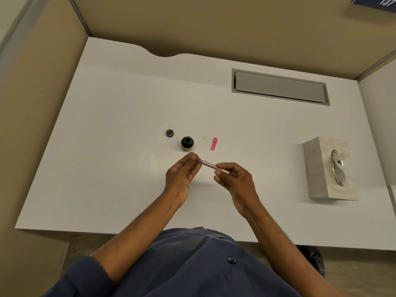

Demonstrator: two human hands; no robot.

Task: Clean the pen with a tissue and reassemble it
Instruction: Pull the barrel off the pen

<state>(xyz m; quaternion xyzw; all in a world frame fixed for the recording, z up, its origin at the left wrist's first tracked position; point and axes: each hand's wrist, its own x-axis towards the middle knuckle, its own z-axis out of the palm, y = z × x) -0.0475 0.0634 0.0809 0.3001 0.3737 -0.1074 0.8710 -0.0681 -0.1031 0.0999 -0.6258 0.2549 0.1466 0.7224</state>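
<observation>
A thin pink pen body (pixel 208 164) is held level above the white desk (pixel 111 159), one end in each hand. My left hand (pixel 182 174) pinches its left tip with thumb and fingers. My right hand (pixel 234 179) grips its right end. The pink pen cap (pixel 213 144) lies on the desk just beyond the hands. A grey tissue box (pixel 321 170) with a metal-rimmed slot stands to the right; no tissue is in either hand.
An open black ink bottle (pixel 187 143) stands just beyond my left hand, its dark lid (pixel 169 133) lying further left. A grey cable hatch (pixel 279 87) is set in the desk at the back right. Beige partition walls enclose the desk.
</observation>
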